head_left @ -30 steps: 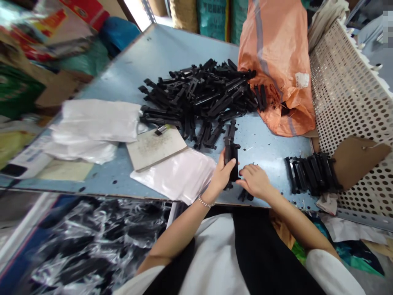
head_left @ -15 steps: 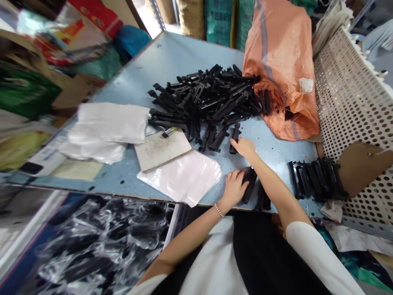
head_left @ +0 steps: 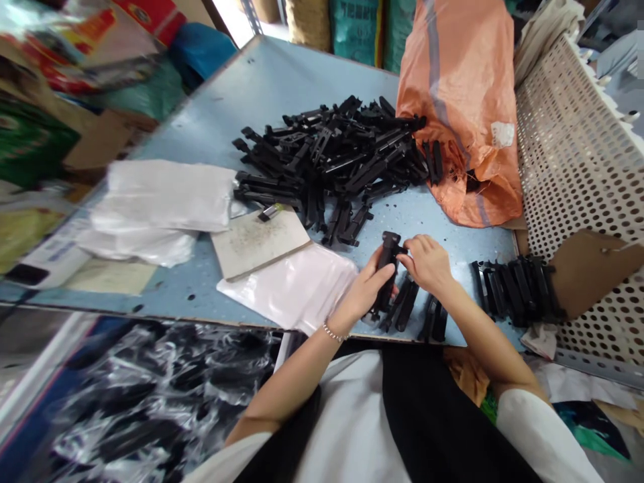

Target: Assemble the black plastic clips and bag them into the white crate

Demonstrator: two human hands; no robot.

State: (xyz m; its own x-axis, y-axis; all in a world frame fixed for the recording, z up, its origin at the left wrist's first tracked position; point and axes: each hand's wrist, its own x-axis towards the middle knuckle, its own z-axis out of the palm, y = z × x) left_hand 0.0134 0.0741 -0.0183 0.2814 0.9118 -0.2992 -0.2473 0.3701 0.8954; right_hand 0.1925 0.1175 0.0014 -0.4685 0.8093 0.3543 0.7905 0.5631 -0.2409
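Observation:
My left hand (head_left: 365,290) is wrapped round a long black plastic part (head_left: 389,252), held tilted just above the front of the table. At the part's upper right side, my right hand (head_left: 427,261) pinches a small projecting bit; its fingertips are partly hidden. Below my hands, several similar black parts (head_left: 406,305) lie side by side near the table's front edge. A large heap of the same black parts (head_left: 327,151) spreads over the middle of the table. Another row of them (head_left: 520,288) stands lined up on the right.
Clear plastic bags (head_left: 296,285) lie left of my hands, partly under a worn board (head_left: 261,243). More white bags (head_left: 166,194) are stacked farther left. An orange woven sack (head_left: 457,100) and a perforated panel (head_left: 578,147) bound the right side. Bagged black items (head_left: 171,396) fill a container below the table.
My right hand has brought a black part back from the heap's near edge. My left hand has lifted off the front parts and now grips it, with my right hand at its side.

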